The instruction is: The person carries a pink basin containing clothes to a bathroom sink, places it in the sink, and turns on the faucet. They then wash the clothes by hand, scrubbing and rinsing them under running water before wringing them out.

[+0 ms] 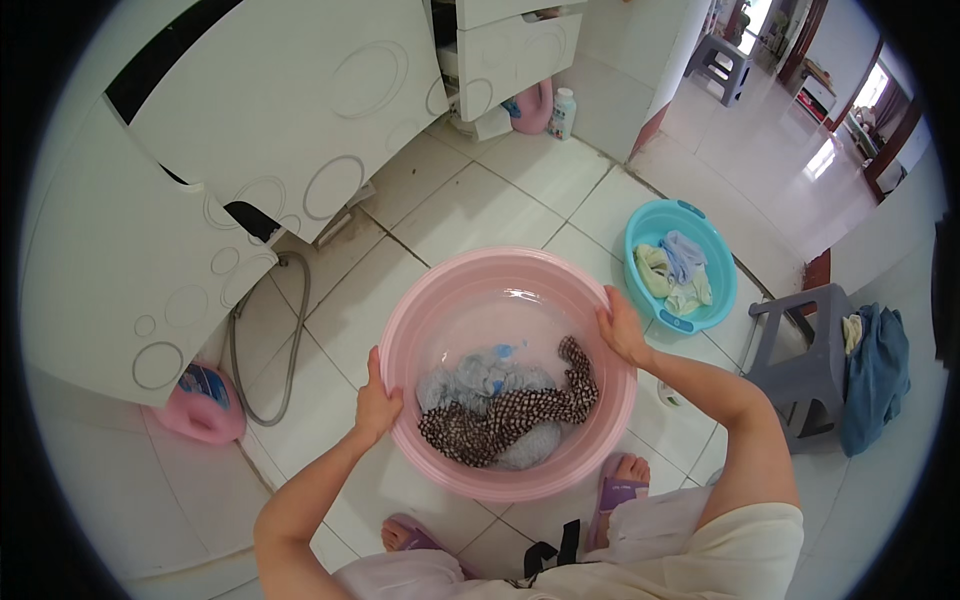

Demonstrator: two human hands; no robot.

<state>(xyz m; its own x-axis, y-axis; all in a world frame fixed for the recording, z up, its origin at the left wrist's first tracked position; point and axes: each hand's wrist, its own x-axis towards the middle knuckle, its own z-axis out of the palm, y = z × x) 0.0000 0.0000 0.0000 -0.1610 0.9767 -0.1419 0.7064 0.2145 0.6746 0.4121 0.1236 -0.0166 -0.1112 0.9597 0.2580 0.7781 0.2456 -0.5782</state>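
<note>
Both my hands grip a large round pink basin (470, 262) by its rim, in front of my legs. My left hand (377, 405) is closed on the left side, thumb up along the wall. On the right side my right hand (622, 328) has its thumb over the rim. Inside lie a dark cloth with pale spots (510, 415) and a wet light grey cloth (465, 385) with blue patches. A little water seems to cover the bottom. The fingers under the rim are hidden.
A turquoise basin (632, 235) with pale clothes stands at the right. Beside it, a grey stool (800, 345) has blue cloth (875, 380) hanging over it. White cabinets (300, 110), a grey hose (300, 330) and a pink jug (205, 410) are on the left. A white bottle (562, 115) stands farther back.
</note>
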